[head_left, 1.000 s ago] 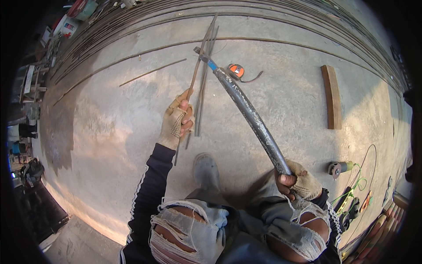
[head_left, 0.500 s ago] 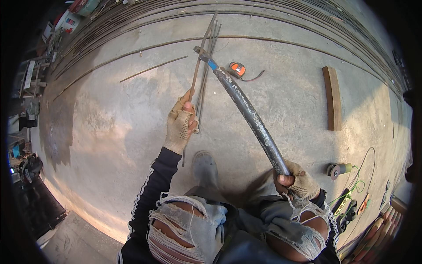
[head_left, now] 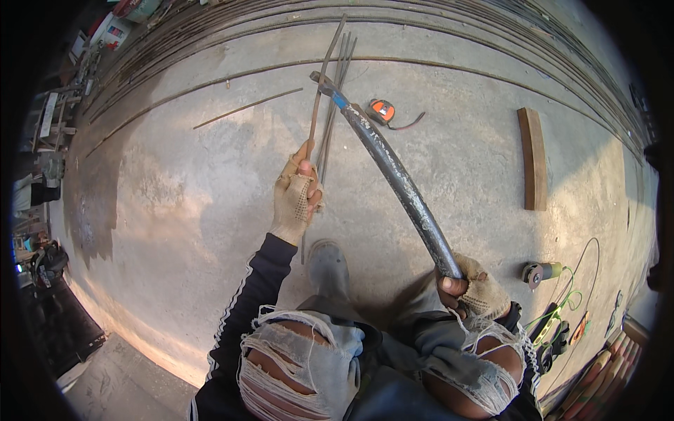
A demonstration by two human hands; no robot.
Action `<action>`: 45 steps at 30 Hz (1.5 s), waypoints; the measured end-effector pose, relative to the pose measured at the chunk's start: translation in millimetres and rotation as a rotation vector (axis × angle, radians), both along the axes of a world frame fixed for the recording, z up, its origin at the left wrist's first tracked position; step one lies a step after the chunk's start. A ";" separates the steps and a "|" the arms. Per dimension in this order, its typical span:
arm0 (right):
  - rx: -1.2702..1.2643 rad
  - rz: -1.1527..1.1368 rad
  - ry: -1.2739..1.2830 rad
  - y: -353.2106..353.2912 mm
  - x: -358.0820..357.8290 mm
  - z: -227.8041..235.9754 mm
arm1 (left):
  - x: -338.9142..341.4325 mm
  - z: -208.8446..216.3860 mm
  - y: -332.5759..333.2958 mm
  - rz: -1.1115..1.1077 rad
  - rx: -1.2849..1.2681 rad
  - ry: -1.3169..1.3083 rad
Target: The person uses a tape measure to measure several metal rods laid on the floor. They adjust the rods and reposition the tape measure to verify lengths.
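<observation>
My left hand (head_left: 298,200), in a beige fingerless work glove, is closed round a thin steel rod (head_left: 314,116) that points away from me. Its lower end shows below the hand. My right hand (head_left: 484,291), gloved alike, grips the near end of a rebar bender (head_left: 393,161), a long black handle with worn paint and a blue band. The bender's slotted head meets the rod beyond my left hand; whether the rod sits in the slot I cannot tell. Several loose rods (head_left: 328,133) lie on the floor beneath, partly hidden by the left hand.
An orange and black tape measure (head_left: 382,110) lies right of the bender's head. A short rod (head_left: 246,109) rests to the left. Long steel bars (head_left: 449,29) run across the far side. At right are a wooden block (head_left: 533,158) and an angle grinder (head_left: 540,272) near cords.
My left hand has shifted slightly to the right with the rod, whose near end has swung right. The bender and my right hand have hardly moved.
</observation>
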State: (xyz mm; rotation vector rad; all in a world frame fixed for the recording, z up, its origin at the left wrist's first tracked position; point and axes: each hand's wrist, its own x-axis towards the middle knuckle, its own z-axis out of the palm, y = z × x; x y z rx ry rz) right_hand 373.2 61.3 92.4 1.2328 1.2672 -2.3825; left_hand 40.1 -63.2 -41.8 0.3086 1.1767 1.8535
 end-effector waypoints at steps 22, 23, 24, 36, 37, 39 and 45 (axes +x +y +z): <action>0.027 -0.048 0.010 7.1 3.6 2.5 | -29.3 17.1 53.3 -0.028 -0.304 0.923; 0.042 -0.039 -0.019 7.6 3.6 3.0 | -31.3 17.5 51.6 -0.033 -0.300 0.921; 0.034 -0.048 -0.001 7.6 3.9 3.9 | -33.5 17.4 50.6 -0.054 -0.306 0.894; 0.083 -0.065 0.027 7.6 4.1 8.1 | -54.2 21.6 33.9 -0.215 -0.273 0.598; 0.082 -0.060 0.032 8.1 3.6 8.7 | -54.1 21.9 33.7 -0.213 -0.274 0.598; 0.080 -0.074 0.030 7.5 2.4 10.3 | -53.6 22.0 32.9 -0.212 -0.270 0.573; 0.081 -0.125 0.010 3.6 -1.6 13.0 | -56.2 21.2 27.7 -0.223 -0.228 0.548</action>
